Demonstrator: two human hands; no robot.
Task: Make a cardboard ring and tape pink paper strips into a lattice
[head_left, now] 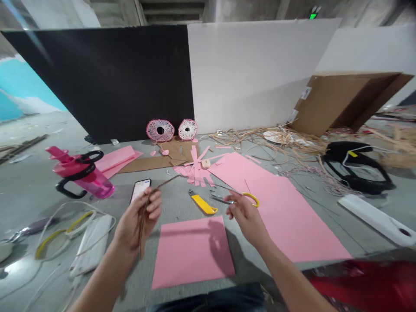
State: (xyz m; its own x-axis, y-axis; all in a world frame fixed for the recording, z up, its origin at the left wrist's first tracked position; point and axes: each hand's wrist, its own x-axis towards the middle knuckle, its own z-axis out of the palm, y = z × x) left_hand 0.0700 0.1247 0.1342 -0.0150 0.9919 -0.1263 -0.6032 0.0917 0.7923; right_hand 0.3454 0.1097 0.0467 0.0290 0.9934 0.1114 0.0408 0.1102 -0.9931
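Observation:
My left hand is closed round a thin brown strip, which looks like cord or twisted paper. One end hangs below the palm, and another part reaches up and right past the fingers. My right hand is pinched, with a thin dark length running left from its fingertips; whether it joins the left hand's strip is unclear. Just behind the right fingers lie scissors with yellow handles. Between the hands rests a yellow utility knife. A pink paper rectangle lies below them, partly shaded by a hand.
A large pink sheet spreads to the right, with pink paper strips behind. Two string-wound rings lean against the black panel. At left are a pink bottle, a phone and a white power bank.

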